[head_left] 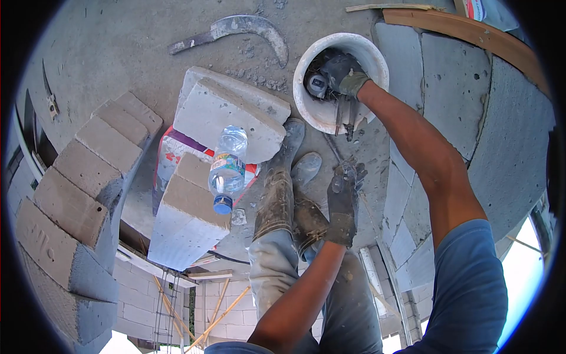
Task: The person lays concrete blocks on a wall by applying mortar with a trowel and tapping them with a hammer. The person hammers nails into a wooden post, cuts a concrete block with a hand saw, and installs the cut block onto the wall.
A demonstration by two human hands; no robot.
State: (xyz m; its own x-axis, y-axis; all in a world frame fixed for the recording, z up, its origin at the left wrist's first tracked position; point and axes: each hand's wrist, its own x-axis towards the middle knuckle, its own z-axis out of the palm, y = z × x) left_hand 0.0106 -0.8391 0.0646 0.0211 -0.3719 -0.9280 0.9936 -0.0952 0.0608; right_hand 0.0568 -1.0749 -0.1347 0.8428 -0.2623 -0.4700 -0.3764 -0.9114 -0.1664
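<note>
My right hand point(342, 72), in a dark glove, reaches into a white bucket point(382, 65); its fingers are hidden among the contents. Beside it in the bucket lies a tape measure point(317, 86). Tool ends point(349, 118) stick out over the bucket's near rim. My left hand point(343, 203), also gloved, is in front of my legs with its fingers curled. A thin dark rod point(333, 147) runs from these fingers toward the bucket; its lower part is hidden by the hand.
A curved sickle-like blade point(247, 26) lies on the dusty floor. Left of my legs, a plastic water bottle point(227, 171) rests by loose concrete blocks point(227, 112). Curved block walls stand at left point(76, 218) and right point(451, 76). Wooden poles point(221, 315) show below.
</note>
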